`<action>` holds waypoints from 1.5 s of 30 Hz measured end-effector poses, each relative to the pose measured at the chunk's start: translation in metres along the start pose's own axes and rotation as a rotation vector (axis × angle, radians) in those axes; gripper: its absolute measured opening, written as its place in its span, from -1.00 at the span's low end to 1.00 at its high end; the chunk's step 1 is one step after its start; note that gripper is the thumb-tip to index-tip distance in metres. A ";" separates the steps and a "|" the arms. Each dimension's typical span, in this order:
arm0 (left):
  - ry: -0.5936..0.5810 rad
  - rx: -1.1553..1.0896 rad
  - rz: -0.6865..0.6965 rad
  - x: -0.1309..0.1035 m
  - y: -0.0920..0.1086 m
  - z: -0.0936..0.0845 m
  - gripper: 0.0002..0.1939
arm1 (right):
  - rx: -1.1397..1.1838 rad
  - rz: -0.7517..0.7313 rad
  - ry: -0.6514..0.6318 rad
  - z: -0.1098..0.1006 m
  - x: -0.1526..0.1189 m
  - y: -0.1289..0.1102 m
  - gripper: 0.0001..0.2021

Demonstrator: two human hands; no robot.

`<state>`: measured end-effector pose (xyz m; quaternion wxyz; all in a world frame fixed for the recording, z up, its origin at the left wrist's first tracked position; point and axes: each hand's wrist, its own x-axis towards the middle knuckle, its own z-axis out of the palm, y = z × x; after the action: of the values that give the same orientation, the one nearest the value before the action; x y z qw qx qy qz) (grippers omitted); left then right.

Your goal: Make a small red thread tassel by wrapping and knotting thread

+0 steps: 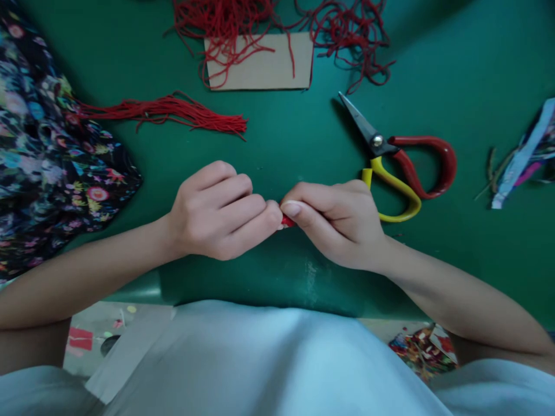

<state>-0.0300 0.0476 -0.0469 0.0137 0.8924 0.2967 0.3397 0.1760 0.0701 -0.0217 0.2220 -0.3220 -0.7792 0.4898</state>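
Close to the green table's front edge, my left hand (223, 214) and my right hand (333, 222) meet, fingertips nearly touching. Between them shows a small red piece (287, 221) with a pale spot on its lower side; most of it is covered by my fingers, so its kind is unclear. The thumb and forefinger of my right hand pinch it. My left fingers are curled closed against its other end. Just beyond my right hand lie scissors (377, 141) with one red and one yellow handle, their blades together.
Beyond my hands lies a bundle of red cords (173, 112). Loose red cords (229, 23) partly cover a cardboard piece (260, 63), with another tangle (355, 34) beside it. Floral fabric (56, 150) covers the left side. Fabric scraps (526, 156) lie far right on the green table (455, 75).
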 end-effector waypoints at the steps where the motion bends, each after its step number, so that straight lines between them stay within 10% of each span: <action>1: 0.002 -0.010 -0.017 -0.001 0.000 0.000 -0.83 | -0.007 0.007 0.000 0.000 0.000 0.000 -0.70; 12: -0.202 -0.073 -0.181 -0.006 0.004 -0.001 -0.83 | -0.045 0.034 -0.028 0.000 0.002 0.001 -0.59; 27: -0.159 -0.113 -0.192 0.000 0.005 -0.003 -0.80 | -0.157 0.026 0.055 0.004 -0.002 0.002 -0.66; 33: -0.375 -0.501 -0.474 0.014 0.007 -0.010 -0.66 | -0.470 -0.204 0.202 0.012 -0.010 0.009 -0.67; 45: -0.474 -0.552 -0.474 0.021 0.002 -0.015 -0.71 | -0.886 -0.530 0.284 0.006 -0.005 0.013 -0.73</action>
<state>-0.0261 0.0550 -0.0223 0.3970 0.8159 0.3801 0.1794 0.1794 0.0665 -0.0360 0.2843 -0.2403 -0.9281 -0.0073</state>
